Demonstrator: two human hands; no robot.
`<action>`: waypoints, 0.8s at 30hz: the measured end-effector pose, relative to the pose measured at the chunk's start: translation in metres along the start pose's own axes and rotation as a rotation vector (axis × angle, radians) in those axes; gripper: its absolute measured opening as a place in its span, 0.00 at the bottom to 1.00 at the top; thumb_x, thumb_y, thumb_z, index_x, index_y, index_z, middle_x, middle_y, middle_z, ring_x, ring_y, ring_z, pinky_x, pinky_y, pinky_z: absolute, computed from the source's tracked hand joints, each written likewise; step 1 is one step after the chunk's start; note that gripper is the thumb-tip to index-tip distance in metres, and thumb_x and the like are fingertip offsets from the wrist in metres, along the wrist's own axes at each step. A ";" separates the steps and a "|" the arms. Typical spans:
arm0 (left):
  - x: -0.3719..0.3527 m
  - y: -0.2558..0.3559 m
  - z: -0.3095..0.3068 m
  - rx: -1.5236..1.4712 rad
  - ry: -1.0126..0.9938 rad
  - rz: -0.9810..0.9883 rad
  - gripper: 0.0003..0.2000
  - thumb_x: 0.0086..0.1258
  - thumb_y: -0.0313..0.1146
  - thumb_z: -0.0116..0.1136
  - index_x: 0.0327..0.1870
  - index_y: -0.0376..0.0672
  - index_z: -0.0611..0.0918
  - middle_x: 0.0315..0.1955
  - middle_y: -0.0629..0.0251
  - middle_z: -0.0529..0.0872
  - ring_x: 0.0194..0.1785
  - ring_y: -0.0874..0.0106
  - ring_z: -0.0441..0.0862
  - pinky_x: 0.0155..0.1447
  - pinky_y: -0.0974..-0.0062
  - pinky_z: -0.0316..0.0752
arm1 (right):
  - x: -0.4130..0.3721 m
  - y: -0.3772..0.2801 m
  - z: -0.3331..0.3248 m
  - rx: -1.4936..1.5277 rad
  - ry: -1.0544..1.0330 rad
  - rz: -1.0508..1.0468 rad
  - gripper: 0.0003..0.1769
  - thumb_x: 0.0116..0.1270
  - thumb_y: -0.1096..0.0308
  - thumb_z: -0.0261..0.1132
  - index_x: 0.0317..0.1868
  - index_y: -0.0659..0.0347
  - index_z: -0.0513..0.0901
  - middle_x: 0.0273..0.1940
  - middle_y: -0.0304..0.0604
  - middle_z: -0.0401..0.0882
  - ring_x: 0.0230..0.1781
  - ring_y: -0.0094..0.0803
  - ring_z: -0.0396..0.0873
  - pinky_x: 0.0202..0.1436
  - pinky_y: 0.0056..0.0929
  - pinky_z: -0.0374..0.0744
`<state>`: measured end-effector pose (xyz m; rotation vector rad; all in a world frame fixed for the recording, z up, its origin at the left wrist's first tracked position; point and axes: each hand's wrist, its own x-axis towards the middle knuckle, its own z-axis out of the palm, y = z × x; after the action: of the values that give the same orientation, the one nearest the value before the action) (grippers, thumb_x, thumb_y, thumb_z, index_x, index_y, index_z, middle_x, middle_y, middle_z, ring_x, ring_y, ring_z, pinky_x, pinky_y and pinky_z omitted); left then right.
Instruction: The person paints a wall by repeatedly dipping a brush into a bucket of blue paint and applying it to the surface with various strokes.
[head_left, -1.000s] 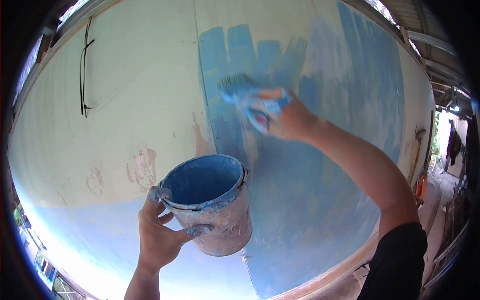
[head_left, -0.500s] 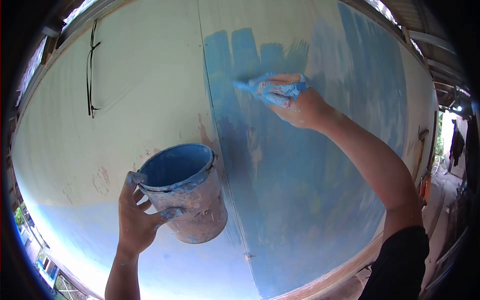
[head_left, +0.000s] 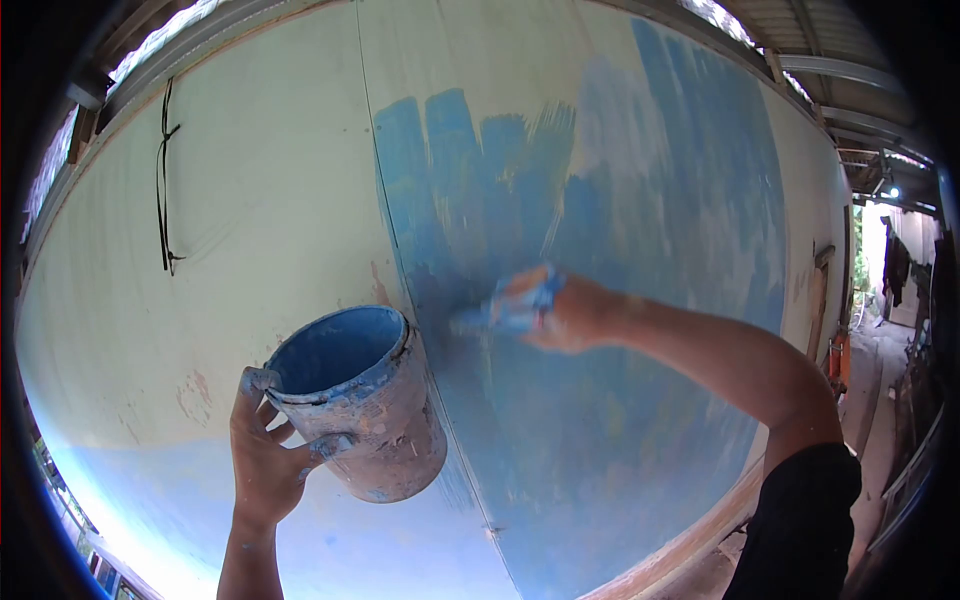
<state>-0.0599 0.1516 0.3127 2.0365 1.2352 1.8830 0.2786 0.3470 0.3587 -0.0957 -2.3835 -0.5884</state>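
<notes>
My left hand (head_left: 268, 465) grips a paint-smeared bucket (head_left: 388, 435), fingers at its rim and thumb pressed on its outer side. The bucket is tilted slightly, its inner wall coated blue; how much paint lies at the bottom is hidden. My right hand (head_left: 575, 312) is closed around a paintbrush (head_left: 505, 312) caked in blue, smeared by motion. The bristles point left and appear to be against the blue-painted part of the wall (head_left: 620, 410), just right of a panel seam. Blue paint coats the fingers of both hands.
Left of the seam the wall (head_left: 270, 190) is pale green, with peeling patches low down. A black cord (head_left: 165, 190) hangs at upper left. Metal roofing (head_left: 850, 70) runs overhead on the right, above a passage (head_left: 870, 370) beside the wall.
My right hand has swept the brush down the wall from the upper strokes to about the bucket rim's height. My left hand keeps hold of the bucket; the view has shifted slightly.
</notes>
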 end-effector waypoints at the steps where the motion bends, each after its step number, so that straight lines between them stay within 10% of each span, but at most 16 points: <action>1: 0.000 0.000 0.001 0.020 0.004 0.019 0.37 0.49 0.22 0.84 0.61 0.40 0.74 0.60 0.58 0.81 0.64 0.62 0.82 0.62 0.59 0.86 | 0.009 0.011 -0.014 0.027 0.037 0.044 0.17 0.66 0.71 0.69 0.56 0.57 0.84 0.47 0.49 0.86 0.45 0.49 0.86 0.49 0.42 0.85; 9: 0.002 -0.002 -0.001 -0.004 -0.026 0.070 0.36 0.49 0.23 0.85 0.60 0.41 0.75 0.60 0.61 0.82 0.63 0.65 0.82 0.60 0.63 0.86 | 0.049 0.068 -0.053 -0.509 0.506 -0.034 0.18 0.63 0.68 0.71 0.55 0.56 0.84 0.52 0.47 0.86 0.49 0.50 0.85 0.49 0.43 0.86; 18: 0.008 -0.001 -0.003 -0.061 -0.054 0.086 0.40 0.45 0.25 0.87 0.61 0.41 0.74 0.59 0.61 0.83 0.64 0.65 0.81 0.64 0.59 0.82 | -0.024 -0.047 0.010 -0.065 -0.193 0.081 0.17 0.62 0.70 0.71 0.53 0.54 0.84 0.49 0.43 0.84 0.46 0.44 0.84 0.53 0.42 0.84; 24: 0.019 0.001 -0.004 -0.041 -0.106 0.091 0.41 0.42 0.26 0.89 0.61 0.42 0.75 0.58 0.60 0.85 0.62 0.64 0.83 0.59 0.59 0.83 | -0.027 0.011 -0.056 -0.129 0.043 0.219 0.18 0.62 0.75 0.73 0.53 0.58 0.85 0.52 0.47 0.86 0.50 0.47 0.85 0.53 0.41 0.85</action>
<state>-0.0645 0.1608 0.3289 2.1744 1.0884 1.7949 0.3351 0.3343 0.3839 -0.3921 -2.2545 -0.6308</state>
